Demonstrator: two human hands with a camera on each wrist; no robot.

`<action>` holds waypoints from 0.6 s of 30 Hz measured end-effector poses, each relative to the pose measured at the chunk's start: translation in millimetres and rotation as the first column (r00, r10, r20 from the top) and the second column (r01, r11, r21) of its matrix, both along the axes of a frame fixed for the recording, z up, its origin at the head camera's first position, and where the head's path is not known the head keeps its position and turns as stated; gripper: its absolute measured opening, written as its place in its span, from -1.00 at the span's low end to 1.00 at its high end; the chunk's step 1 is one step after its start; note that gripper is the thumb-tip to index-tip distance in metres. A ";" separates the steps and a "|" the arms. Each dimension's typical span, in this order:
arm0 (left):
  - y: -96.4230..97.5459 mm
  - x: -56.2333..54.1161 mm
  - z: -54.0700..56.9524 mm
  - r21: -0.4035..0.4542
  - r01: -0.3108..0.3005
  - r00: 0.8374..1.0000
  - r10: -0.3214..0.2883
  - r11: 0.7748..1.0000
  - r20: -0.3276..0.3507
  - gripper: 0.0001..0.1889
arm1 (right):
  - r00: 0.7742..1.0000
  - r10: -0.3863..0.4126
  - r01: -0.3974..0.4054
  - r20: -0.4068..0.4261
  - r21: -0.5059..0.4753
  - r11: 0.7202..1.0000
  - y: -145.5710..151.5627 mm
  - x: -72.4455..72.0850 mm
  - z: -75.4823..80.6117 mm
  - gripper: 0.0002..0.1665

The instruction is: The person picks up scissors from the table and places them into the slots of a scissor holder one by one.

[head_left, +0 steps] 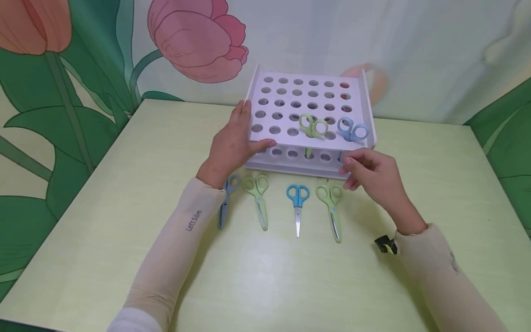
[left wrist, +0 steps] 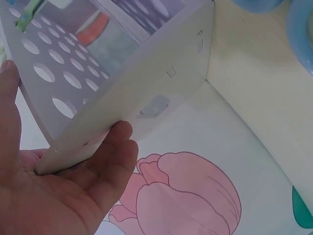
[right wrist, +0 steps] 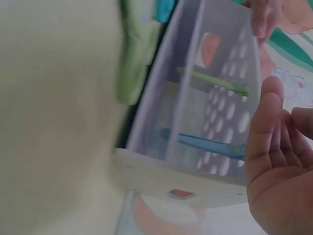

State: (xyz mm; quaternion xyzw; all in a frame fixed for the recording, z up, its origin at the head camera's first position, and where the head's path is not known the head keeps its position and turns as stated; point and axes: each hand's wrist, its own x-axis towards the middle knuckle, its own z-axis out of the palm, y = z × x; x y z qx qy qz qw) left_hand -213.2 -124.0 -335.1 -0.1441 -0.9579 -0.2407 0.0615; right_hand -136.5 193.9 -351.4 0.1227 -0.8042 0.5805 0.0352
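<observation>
In the head view a white two-tier rack (head_left: 367, 110) with rows of round holes stands at the back of the table. My left hand (head_left: 230, 147) grips its left side, thumb on the top board's front edge, fingers against the outer wall (left wrist: 161, 83). Green-handled scissors (head_left: 312, 131) and light-blue scissors (head_left: 351, 133) stand handles-up in the front row, the blue pair in the right corner. By that corner hovers my right hand (head_left: 375, 177), fingers loosely bent and holding nothing. In the right wrist view both blades, green (right wrist: 220, 82) and blue (right wrist: 205, 144), reach down to the lower board.
Before the rack lie grey-blue scissors (head_left: 224, 210) partly behind the left wrist, green scissors (head_left: 259, 205), bright-blue scissors (head_left: 297, 202) and more green scissors (head_left: 333, 210), handles toward the rack. A flower-patterned wall covering (head_left: 195, 41) rises behind the pale table (head_left: 265, 286).
</observation>
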 end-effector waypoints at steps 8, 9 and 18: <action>-2.5 0.4 3.3 -0.068 0.021 1.000 -0.020 0.997 0.015 0.24 | 0.988 0.031 -0.046 0.153 0.094 0.994 15.5 -0.8 -22.4 -0.70; -2.9 0.5 3.9 -0.074 0.023 1.000 -0.021 0.997 0.019 0.25 | 0.985 0.040 -0.061 0.167 0.122 0.991 17.5 -1.5 -23.0 -0.70; -3.4 0.3 6.3 -0.067 0.034 0.998 -0.031 0.997 0.046 0.24 | 0.962 0.089 -0.163 0.259 0.281 0.946 39.2 -9.6 -26.4 -0.69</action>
